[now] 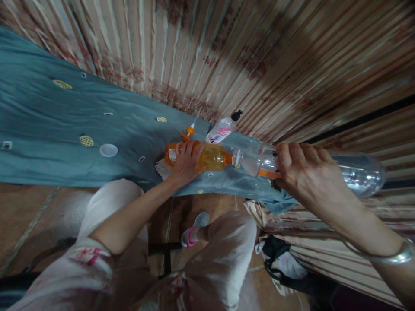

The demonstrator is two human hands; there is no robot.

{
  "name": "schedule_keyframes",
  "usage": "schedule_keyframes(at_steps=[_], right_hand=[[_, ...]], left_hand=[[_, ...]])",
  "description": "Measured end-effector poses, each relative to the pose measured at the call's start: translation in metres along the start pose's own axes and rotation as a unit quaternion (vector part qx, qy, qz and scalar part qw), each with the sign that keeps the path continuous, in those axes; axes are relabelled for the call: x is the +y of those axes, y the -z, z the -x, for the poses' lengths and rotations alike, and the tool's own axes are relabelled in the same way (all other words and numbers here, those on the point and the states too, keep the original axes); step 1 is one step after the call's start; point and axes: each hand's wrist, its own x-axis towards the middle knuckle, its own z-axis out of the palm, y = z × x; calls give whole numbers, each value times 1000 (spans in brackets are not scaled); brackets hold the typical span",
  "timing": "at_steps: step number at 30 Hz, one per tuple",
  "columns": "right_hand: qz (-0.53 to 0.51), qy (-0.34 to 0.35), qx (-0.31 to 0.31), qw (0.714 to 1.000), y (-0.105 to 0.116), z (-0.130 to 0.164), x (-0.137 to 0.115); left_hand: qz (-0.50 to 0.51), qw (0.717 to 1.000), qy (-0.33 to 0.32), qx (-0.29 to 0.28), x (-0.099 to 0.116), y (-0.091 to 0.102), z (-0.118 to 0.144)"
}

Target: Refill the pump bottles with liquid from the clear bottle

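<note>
My left hand (188,160) is wrapped round an orange-tinted bottle (212,157), whose neck points right. My right hand (304,166) grips a large clear plastic bottle (359,170) with an orange band, held with its neck toward the orange bottle. The two mouths meet or nearly meet; I cannot tell whether they touch. Beyond my left hand lies an orange pump top (189,130) with a thin pale tube. A clear pump bottle (222,129) with a pink label and black pump is just behind the orange bottle.
A teal patterned cloth (136,129) covers the table. On its left part is a small white round lid (108,150). Some white paper (163,169) is partly under the orange bottle. A pleated curtain (207,56) hangs along the back and right. A dark bag (277,255) rests below right.
</note>
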Motion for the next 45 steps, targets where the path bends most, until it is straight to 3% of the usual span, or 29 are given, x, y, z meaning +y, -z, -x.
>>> schedule_keyframes(at_steps=[35, 45], right_hand=[[58, 12, 12, 998, 3, -1, 0], [27, 10, 36, 999, 5, -3, 2]], left_hand=[[-2, 1000, -10, 11, -1, -2, 0], [0, 1000, -14, 10, -3, -3, 0]])
